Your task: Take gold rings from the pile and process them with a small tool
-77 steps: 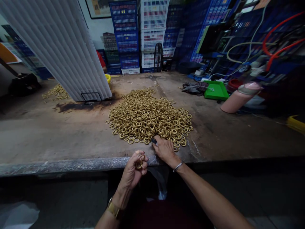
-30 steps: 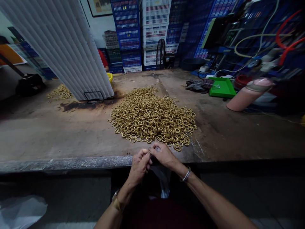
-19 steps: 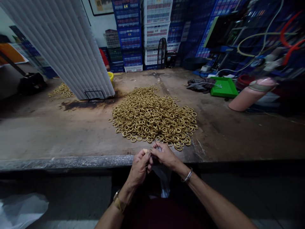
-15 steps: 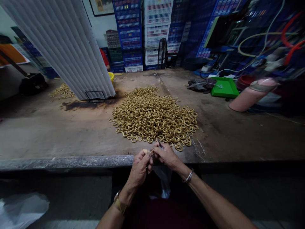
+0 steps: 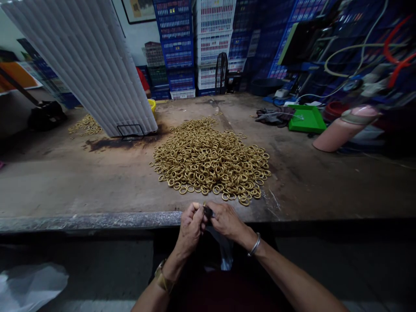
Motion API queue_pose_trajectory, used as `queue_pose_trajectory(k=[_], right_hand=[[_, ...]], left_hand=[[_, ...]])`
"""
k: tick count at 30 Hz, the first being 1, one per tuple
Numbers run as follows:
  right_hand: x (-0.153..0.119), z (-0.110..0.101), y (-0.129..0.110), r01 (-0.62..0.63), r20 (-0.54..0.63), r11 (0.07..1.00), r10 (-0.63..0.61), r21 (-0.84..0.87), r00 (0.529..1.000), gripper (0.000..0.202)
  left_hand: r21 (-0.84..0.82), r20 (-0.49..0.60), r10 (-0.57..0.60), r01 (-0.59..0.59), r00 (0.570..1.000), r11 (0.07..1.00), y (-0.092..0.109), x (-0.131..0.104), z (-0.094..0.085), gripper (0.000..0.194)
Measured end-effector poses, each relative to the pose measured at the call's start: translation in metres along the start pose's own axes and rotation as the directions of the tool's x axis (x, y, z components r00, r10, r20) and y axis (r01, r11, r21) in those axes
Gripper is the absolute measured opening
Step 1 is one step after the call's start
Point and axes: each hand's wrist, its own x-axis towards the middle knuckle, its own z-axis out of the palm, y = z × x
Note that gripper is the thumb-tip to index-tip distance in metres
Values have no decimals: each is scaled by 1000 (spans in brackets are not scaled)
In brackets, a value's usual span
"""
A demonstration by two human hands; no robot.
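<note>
"What's closest, this side of the heap of gold rings [image 5: 209, 158]?"

"A crumpled white plastic bag [image 5: 32, 284], low and well to the left of the heap. Then two forearms angling inward toward it, a gold-coloured watch [image 5: 164, 277] on the left wrist, a silver bracelet [image 5: 254, 245] on the right."

"And the hands?"

"They meet just short of the heap, at the near edge of the bench [image 5: 81, 186]. The left hand [image 5: 188, 227] has its grip curled tight, thumb pressed in on what looks like a gold ring [image 5: 204, 203]; only a sliver shows. The right hand [image 5: 227, 220], its back upward, has its grip pinching a small dark object [image 5: 208, 211] right beside the left fingertips."

"Does anything block the view?"

"The fingers cover most of what they hold. Left of the heap and a bit beyond stands a tall white corrugated panel [image 5: 97, 65], a black wire stand [image 5: 130, 131] at its foot. It partly hides a smaller ring pile [image 5: 86, 125]."

"And right of the heap?"

"A pink bottle [image 5: 344, 130], then a green tray [image 5: 307, 118] with a dark bundle [image 5: 274, 116] beside it."

"Farthest off?"

"Beyond the heap, a yellow container [image 5: 152, 105] and someone's red sleeve [image 5: 142, 80] peek past the panel; behind, blue crates [image 5: 177, 54] and white crates [image 5: 214, 47] stand stacked."
</note>
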Motion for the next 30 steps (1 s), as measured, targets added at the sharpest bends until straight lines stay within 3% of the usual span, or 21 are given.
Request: queue_pose_trajectory(k=[4, 8, 11, 14, 18, 23, 30], right_hand=[[9, -2, 6, -105, -8, 990, 105, -94, 994, 28], [22, -3, 14, -207, -97, 964, 193, -169, 976, 24], [29, -1, 13, -164, -161, 978, 143, -127, 977, 20], [36, 3, 6, -128, -220, 984, 99, -124, 971, 21], [44, 4, -1, -167, -180, 957, 126, -237, 976, 17], [46, 6, 1, -204, -145, 931, 166, -302, 975, 14], [39, 4, 14, -160, -222, 977, 126, -142, 967, 17]], left_hand=[[-54, 43, -35, 37, 998, 998, 3, -8, 0, 27], [-248, 156, -104, 141, 982, 958, 10, -17, -1, 25], [-356, 153, -145, 191, 978, 915, 9, -16, -4, 28], [-362, 122, -137, 172, 983, 916, 5, -12, -6, 31], [-406, 138, -126, 173, 982, 897, 6, -9, -10, 24], [-516, 209, -166, 253, 964, 819, 11, -7, -14, 17], [-652, 236, -257, 349, 937, 673, 7, 2, -14, 19]])
